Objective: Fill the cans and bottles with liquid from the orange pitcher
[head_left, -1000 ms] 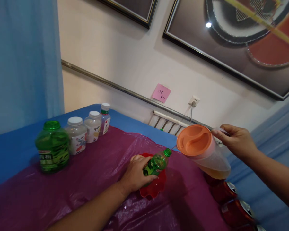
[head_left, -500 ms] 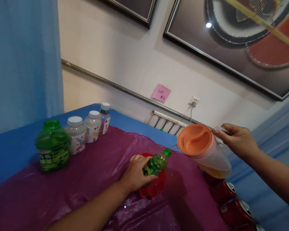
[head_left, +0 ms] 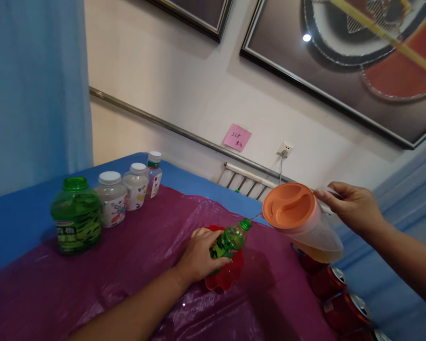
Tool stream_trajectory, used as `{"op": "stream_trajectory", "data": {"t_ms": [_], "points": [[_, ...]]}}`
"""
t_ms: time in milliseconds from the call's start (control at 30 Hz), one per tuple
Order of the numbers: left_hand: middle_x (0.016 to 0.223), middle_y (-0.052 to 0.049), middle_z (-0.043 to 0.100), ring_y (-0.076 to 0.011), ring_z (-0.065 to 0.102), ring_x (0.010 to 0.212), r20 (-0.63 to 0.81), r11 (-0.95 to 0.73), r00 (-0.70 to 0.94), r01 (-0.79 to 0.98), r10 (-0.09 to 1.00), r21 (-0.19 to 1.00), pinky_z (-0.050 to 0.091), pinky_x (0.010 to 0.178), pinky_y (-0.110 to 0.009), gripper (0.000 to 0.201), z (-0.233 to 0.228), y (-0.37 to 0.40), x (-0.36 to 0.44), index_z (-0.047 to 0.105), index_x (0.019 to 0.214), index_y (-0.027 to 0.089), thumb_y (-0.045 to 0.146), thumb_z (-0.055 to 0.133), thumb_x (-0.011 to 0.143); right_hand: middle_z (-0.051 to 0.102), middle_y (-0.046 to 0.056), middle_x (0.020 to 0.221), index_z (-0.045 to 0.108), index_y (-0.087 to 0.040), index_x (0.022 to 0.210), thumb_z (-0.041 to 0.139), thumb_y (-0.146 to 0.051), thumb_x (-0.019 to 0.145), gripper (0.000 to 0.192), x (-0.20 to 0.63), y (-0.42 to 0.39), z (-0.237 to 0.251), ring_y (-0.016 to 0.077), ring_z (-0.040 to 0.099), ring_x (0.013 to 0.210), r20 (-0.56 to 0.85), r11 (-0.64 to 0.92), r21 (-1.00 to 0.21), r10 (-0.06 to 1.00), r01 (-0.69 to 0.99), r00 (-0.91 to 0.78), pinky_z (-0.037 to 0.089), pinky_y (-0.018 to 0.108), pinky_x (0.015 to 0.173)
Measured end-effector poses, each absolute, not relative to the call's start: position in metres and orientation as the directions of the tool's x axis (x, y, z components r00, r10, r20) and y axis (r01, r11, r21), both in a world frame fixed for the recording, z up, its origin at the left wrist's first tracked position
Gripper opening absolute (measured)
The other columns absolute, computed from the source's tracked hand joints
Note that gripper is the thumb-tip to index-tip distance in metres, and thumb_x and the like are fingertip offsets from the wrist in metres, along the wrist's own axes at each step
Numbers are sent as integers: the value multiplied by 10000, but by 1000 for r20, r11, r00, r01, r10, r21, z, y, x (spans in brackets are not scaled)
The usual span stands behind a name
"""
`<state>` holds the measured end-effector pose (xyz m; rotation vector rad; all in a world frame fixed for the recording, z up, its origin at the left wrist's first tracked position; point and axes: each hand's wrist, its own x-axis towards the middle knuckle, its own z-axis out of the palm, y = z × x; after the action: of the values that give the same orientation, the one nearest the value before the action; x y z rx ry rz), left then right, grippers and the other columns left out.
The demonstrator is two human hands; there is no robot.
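Note:
My left hand (head_left: 202,255) is wrapped round a small green-labelled plastic bottle (head_left: 231,239), which leans to the right above a red scalloped bowl (head_left: 230,275). The bottle's green neck is uncapped. In my right hand (head_left: 355,206) is the handle of a translucent pitcher (head_left: 321,237) with an orange lid (head_left: 288,205). The pitcher is tilted to the left, with yellowish liquid low inside it. A thin stream runs from its spout to the bottle's mouth. Part of the bowl is hidden behind the bottle and hand.
A big green jar (head_left: 75,218), two white-capped jars (head_left: 112,203) (head_left: 136,187) and a white-capped bottle (head_left: 154,176) line the left. Red cans (head_left: 346,312) stand at the right edge. Purple plastic sheeting (head_left: 128,265) covers the blue table (head_left: 17,220). A radiator (head_left: 248,181) is behind.
The pitcher and my right hand have shifted very slightly to the right. Liquid still streams into the bottle, and my left hand keeps its hold.

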<state>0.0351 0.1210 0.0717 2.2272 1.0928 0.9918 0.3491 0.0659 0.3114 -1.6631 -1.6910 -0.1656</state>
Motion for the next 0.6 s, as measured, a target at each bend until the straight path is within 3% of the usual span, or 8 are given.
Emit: {"op": "stream_trajectory", "data": {"t_ms": [600], "points": [[1049, -29, 732, -289, 623, 1024, 383, -555, 415, 473, 825, 684, 413, 974, -420, 534, 73, 121, 34, 705, 1168, 252, 385, 878, 681, 352, -35, 532, 499, -221, 540, 652, -908, 670, 716, 350, 67, 312, 110, 328, 515, 589, 156, -407, 798, 900, 128, 263, 258, 453]]}}
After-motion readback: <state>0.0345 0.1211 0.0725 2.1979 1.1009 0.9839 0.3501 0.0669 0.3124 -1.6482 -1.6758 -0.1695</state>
